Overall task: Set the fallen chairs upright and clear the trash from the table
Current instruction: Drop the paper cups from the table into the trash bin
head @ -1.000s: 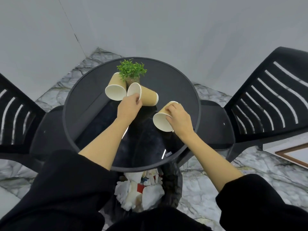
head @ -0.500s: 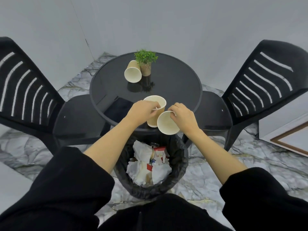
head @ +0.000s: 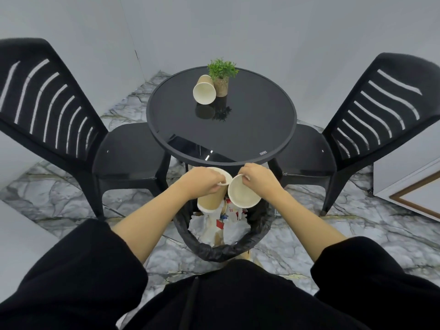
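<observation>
Nearest, the bin (head: 215,250), black-lined, holds crumpled paper and cartons. Directly above its mouth: two paper cups. The left hand (head: 202,183) pinches the rim of an upright cup (head: 210,198); the right hand (head: 258,178) pinches the rim of a tilted cup (head: 242,195), its mouth facing the camera. Both forearms reach forward, wrists bent down. The cups are judged light, thin-walled and easily crushed; a rim hold suits them. Beyond the bin, the round table (head: 281,129) carries one fallen cup (head: 204,91) touching a potted plant (head: 222,78). Either side of the bin, two chairs (head: 128,160) stand upright.
</observation>
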